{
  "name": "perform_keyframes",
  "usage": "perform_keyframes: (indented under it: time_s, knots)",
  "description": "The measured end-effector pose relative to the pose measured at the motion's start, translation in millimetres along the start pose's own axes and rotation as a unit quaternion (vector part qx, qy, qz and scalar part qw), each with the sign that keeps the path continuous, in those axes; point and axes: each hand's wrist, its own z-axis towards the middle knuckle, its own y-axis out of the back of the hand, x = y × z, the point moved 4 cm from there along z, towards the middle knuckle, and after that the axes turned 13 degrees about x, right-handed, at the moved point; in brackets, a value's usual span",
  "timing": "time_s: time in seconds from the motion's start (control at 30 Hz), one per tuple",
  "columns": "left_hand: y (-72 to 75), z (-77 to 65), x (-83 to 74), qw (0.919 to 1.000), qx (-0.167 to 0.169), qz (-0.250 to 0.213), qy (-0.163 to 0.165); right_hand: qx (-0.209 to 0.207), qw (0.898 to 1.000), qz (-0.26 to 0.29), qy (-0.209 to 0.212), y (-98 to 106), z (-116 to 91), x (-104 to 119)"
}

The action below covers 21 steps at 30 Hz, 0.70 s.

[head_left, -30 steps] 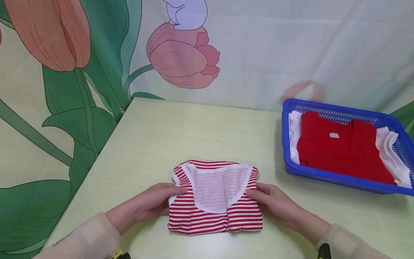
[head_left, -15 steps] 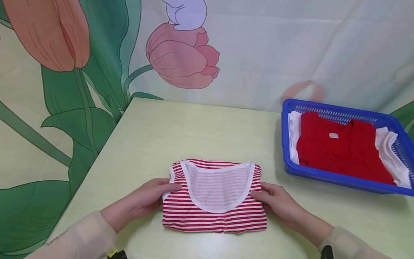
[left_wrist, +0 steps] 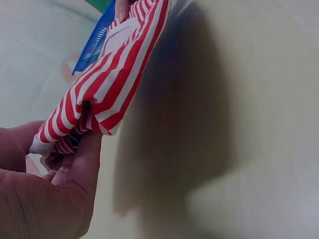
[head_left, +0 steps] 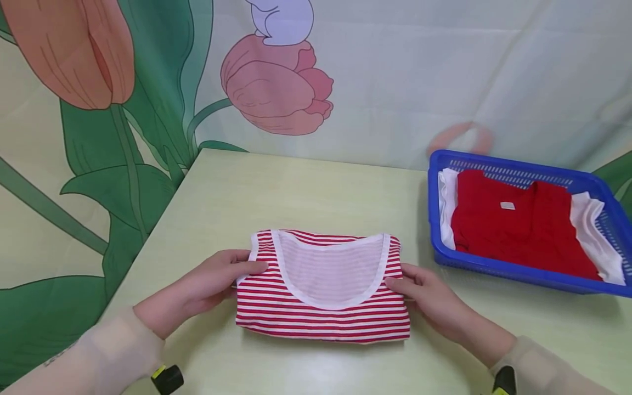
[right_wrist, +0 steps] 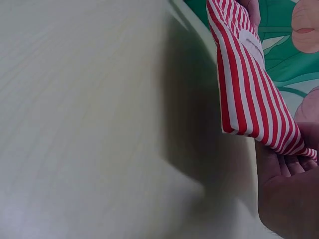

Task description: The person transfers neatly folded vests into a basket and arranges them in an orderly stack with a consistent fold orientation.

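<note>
A folded red-and-white striped tank top with white neck trim is held up by its two sides, off the table. My left hand pinches its left edge, thumb on top and fingers underneath. On the opposite edge, my right hand grips it the same way. In the left wrist view, the folded layers of the striped top show between thumb and fingers, and a shadow falls on the table below. The right wrist view has the top's flat front above the table, with the right fingers beneath it.
To the right on the table stands a blue plastic basket. Folded red clothing with a small white label lies in it, on top of white clothing. Behind the table hangs a backdrop printed with tulips.
The tank top has risen off the table and looks wider and smoother, its creases pulled flat. Both hands have moved slightly apart and upward with it. The basket stays put.
</note>
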Motion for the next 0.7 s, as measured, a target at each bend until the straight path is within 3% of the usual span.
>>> perform_keyframes:
  time_s: [0.4,0.7]
  knots:
    - [15.7,-23.8,-37.3,0.9984,0.011,0.04,-0.037,0.0,0.999,-0.004,0.035,-2.7,-14.2,45.3]
    - [11.8,-27.1,-71.4,0.9962,0.022,0.056,-0.063,-0.003,0.998,-0.015,0.053,8.2,-26.2,78.2]
